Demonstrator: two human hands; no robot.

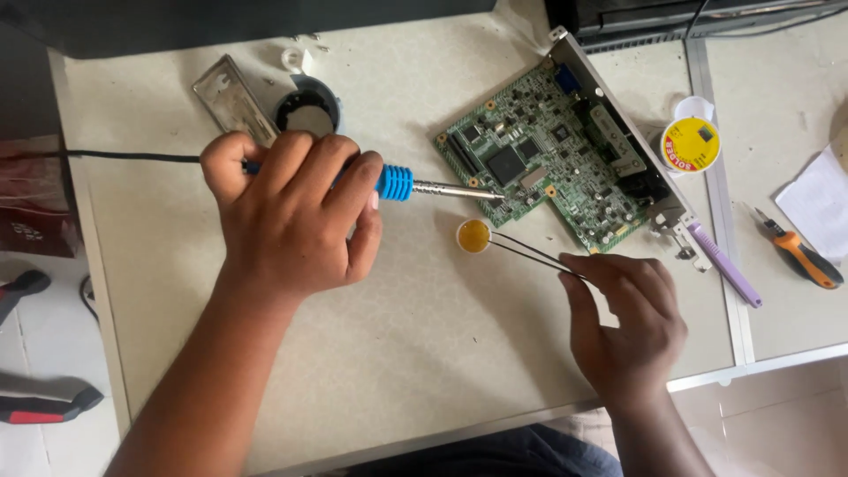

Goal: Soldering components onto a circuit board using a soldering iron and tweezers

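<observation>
My left hand [287, 208] grips a blue-handled soldering iron [402, 184]. Its metal tip reaches the lower left edge of a green circuit board [548, 150] lying tilted on the white table [415, 336]. My right hand [623, 322] pinches thin black tweezers [530, 252]. The tweezer tips point left and touch a small round tin of amber flux [473, 236] just below the iron's tip.
A yellow solder reel [690, 145] and a purple tool [724, 265] lie right of the board. An orange-handled tool [802, 256] and white paper [821, 199] sit at the far right. A metal bracket [231, 102] and black round stand [307, 108] are behind my left hand.
</observation>
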